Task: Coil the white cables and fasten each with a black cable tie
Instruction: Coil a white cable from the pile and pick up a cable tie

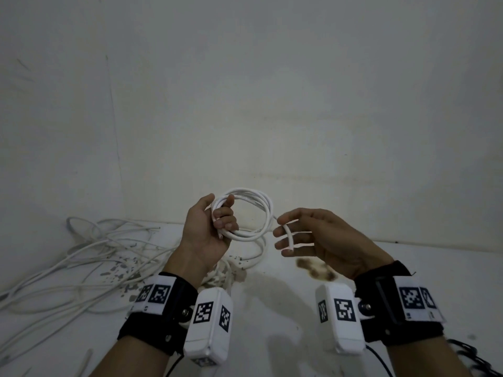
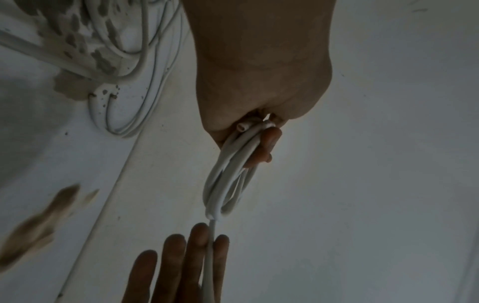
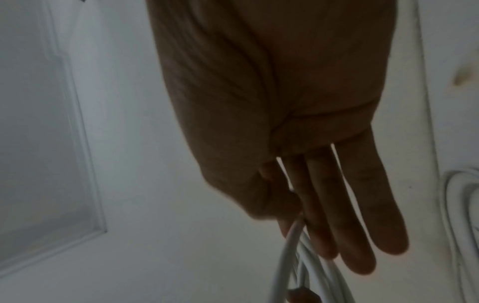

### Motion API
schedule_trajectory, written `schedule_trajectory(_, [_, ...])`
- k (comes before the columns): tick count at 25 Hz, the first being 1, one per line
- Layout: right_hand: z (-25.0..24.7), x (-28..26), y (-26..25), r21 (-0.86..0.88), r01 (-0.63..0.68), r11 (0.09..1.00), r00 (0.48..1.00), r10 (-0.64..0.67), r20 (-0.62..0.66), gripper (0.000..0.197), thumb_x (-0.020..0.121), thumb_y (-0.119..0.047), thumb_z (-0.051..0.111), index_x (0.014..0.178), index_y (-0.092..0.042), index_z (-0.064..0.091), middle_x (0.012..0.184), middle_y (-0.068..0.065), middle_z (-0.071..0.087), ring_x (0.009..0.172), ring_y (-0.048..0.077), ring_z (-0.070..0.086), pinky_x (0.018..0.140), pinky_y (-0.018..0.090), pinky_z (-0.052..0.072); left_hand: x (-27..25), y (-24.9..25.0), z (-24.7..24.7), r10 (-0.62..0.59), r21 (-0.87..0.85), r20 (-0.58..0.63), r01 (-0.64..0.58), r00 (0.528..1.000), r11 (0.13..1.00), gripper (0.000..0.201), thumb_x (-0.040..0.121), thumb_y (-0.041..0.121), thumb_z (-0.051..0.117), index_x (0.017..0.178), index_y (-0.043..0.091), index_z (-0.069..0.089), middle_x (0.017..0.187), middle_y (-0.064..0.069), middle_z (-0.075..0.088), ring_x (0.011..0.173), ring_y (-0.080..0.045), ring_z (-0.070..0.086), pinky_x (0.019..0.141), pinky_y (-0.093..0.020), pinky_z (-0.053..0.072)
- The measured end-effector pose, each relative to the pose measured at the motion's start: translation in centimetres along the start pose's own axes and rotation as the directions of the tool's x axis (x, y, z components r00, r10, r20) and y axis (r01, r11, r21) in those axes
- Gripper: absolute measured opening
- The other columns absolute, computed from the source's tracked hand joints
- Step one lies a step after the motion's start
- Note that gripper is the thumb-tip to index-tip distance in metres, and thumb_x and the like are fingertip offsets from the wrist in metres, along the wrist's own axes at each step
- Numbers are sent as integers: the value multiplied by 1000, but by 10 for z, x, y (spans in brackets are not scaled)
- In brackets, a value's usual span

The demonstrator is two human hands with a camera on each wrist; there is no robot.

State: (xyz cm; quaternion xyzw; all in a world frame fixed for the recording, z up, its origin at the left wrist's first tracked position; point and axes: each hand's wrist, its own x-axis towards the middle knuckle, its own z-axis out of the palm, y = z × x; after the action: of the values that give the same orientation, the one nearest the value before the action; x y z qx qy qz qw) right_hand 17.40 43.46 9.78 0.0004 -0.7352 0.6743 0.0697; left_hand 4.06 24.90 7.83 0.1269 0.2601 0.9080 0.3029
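Note:
My left hand (image 1: 220,213) is raised above the surface and grips a coil of white cable (image 1: 255,197) of a few loops, fingers curled round its left side. One cut end sticks out by the palm (image 2: 242,128). The coil's loose tail (image 1: 289,236) runs right into my right hand (image 1: 283,232), whose fingers are nearly straight. The tail is threaded between those fingers (image 2: 199,246) and pinched there. From the right wrist, the cable (image 3: 287,246) leaves the hand beside the thumb. I cannot make out a black cable tie in either hand.
A tangle of loose white cables (image 1: 95,257) lies on the white surface at the left, against the wall corner. More cable (image 1: 255,254) lies under the hands. A brown stain (image 1: 315,269) marks the surface. Dark, blurred looped items (image 1: 468,357) sit at the lower right edge.

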Motion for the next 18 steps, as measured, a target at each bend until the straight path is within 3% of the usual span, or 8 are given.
schedule_trajectory(2, [-2, -3, -2, -75, 107, 991, 993, -104, 48, 23, 99, 3, 51, 114, -3, 67, 109, 15, 74, 98, 29, 73, 86, 41, 60, 0, 0, 1, 6, -36, 8, -6, 1000, 999, 41, 101, 33, 36, 87, 4, 60, 49, 7, 34, 35, -7, 31, 41, -19, 40])
schedule_trajectory(5, [5, -3, -4, -279, 239, 930, 967, -253, -17, 16, 92, -13, 70, 107, -13, 73, 96, 8, 78, 88, 27, 75, 84, 44, 61, -3, -3, 8, 8, -42, 26, -6, 1000, 999, 44, 103, 35, 36, 87, 3, 61, 50, 7, 35, 36, -7, 31, 47, -18, 46])
schedule_trajectory(7, [12, 4, 2, -532, 268, 803, 929, -361, -77, 12, 86, -31, 77, 96, -26, 77, 91, -1, 74, 78, 19, 72, 78, 39, 61, -5, -6, 12, 15, -6, 32, -15, 999, 1000, 45, 103, 36, 36, 87, 4, 61, 50, 7, 34, 36, -7, 31, 52, -20, 53])
schedule_trajectory(10, [16, 15, 15, -751, 285, 595, 846, -525, -95, 13, 80, -40, 80, 92, -34, 77, 106, -9, 60, 97, 5, 58, 80, 24, 52, -6, -7, 18, 58, 71, 27, -60, 998, 996, 43, 103, 37, 36, 86, 6, 61, 50, 6, 36, 38, -9, 35, 65, -33, 60])
schedule_trajectory(12, [17, 20, 21, -702, 372, 607, 815, -576, -66, 12, 79, -32, 83, 88, -28, 78, 108, -10, 63, 103, 2, 59, 81, 23, 52, -5, -10, 21, 100, 122, 5, -100, 995, 987, 41, 102, 38, 40, 82, 8, 60, 50, 4, 42, 45, -11, 44, 70, -39, 61])
schedule_trajectory(14, [20, 22, 30, -639, 371, 674, 851, -522, -56, 13, 74, -28, 87, 83, -25, 78, 107, -9, 61, 102, -1, 58, 83, 14, 46, -5, -15, 24, 125, 202, -25, -118, 992, 972, 41, 102, 41, 43, 81, 10, 60, 50, 3, 46, 48, -12, 49, 68, -38, 62])
schedule_trajectory(16, [22, 22, 37, -605, 305, 735, 904, -423, -58, 16, 69, -34, 89, 79, -28, 79, 116, -9, 52, 110, -4, 53, 87, 10, 41, -6, -21, 27, 119, 312, -36, -102, 992, 945, 43, 102, 44, 43, 82, 10, 61, 48, 5, 43, 39, -8, 42, 50, -27, 55])
schedule_trajectory(18, [22, 20, 39, -556, 266, 788, 932, -358, -60, 16, 64, -39, 91, 74, -36, 78, 129, -14, 42, 124, 2, 44, 94, 22, 45, -7, -22, 30, 81, 338, -26, -68, 996, 939, 43, 102, 45, 41, 84, 11, 59, 47, 7, 37, 32, -5, 31, 35, -18, 36])
